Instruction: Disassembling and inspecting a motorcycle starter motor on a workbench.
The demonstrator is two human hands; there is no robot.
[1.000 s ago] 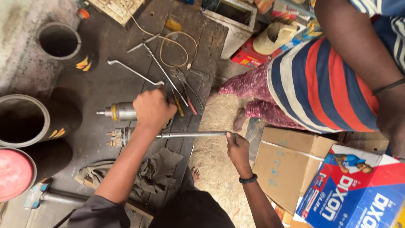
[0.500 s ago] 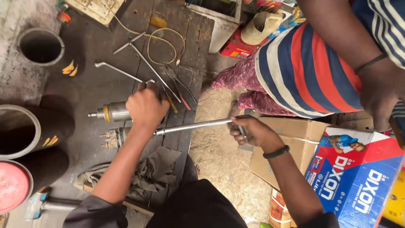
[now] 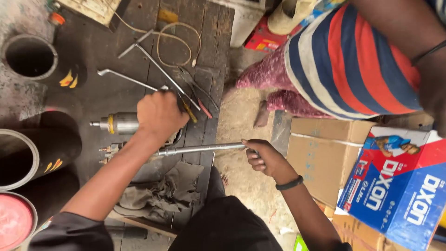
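Observation:
My left hand [image 3: 159, 116] is closed around a silver cylindrical metal part [image 3: 121, 123] lying on the dark wooden workbench [image 3: 116, 56], pressing it down. My right hand [image 3: 265, 157] grips the far end of a long steel bar handle [image 3: 202, 148] that runs level from the part out past the bench edge. Where the bar meets the part is hidden under my left hand. A small brass-tipped fitting [image 3: 108, 149] pokes out just below my left wrist.
Long L-shaped wrenches [image 3: 139, 60], screwdrivers [image 3: 197, 102], a wire loop [image 3: 174, 44] and a rag [image 3: 160, 195] lie on the bench. Black pipes [image 3: 28, 56] stand at left. Another person in a striped shirt [image 3: 353, 60] crouches at right beside cardboard boxes [image 3: 325, 153] and a blue-red box [image 3: 399, 195].
My right hand has swung the bar's outer end back down and toward me, from a raised tilt to about level. My left hand stays clamped on the metal part.

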